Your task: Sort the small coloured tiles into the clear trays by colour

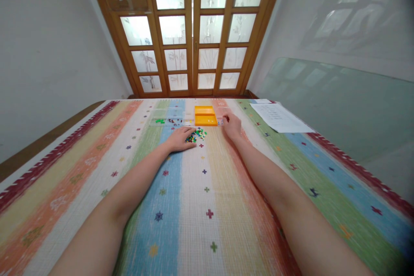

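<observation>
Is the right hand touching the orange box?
Apart. The head view shows a narrow gap between the fingertips of the right hand and the right edge of the orange box.

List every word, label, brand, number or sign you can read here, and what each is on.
Readable text: none.
White sheet: faint marks, too small and blurred to read.
Coloured pieces: no lettering can be made out.
Tablecloth: crosses and other motifs, decoration rather than text.
</observation>
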`<control>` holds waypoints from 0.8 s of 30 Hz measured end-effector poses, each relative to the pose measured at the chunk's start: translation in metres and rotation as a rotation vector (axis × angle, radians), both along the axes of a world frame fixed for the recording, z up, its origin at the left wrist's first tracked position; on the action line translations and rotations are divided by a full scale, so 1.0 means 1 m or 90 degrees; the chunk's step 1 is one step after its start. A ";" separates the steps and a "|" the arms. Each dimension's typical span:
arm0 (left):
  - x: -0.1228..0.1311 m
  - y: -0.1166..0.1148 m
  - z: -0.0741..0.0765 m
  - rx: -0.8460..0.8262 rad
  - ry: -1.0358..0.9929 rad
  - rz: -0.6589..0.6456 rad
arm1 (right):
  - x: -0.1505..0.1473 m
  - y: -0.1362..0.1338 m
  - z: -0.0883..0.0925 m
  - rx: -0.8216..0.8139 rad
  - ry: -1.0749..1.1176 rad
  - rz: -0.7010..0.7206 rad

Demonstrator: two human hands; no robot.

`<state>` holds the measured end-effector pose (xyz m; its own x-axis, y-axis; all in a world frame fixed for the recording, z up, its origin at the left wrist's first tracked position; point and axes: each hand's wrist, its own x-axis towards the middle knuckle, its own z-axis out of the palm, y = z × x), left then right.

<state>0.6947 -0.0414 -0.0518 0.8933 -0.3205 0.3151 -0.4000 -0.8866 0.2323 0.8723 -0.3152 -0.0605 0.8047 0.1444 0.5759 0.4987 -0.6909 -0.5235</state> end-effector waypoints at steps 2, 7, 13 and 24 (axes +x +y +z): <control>0.002 -0.003 -0.005 0.001 -0.014 0.010 | 0.002 -0.001 -0.002 -0.006 0.011 -0.006; 0.007 -0.003 -0.013 -0.007 -0.028 0.037 | 0.003 -0.003 -0.005 -0.025 0.033 -0.027; 0.012 0.003 -0.013 -0.035 -0.005 0.032 | -0.011 0.006 0.003 -0.085 -0.028 0.088; 0.015 0.006 -0.014 0.005 0.016 -0.036 | -0.058 0.045 0.002 -0.236 -0.017 0.501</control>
<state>0.7093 -0.0352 -0.0657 0.8810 -0.3733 0.2905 -0.4440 -0.8645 0.2357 0.8138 -0.2703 -0.0586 0.3791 0.8352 0.3984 0.9119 -0.2641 -0.3141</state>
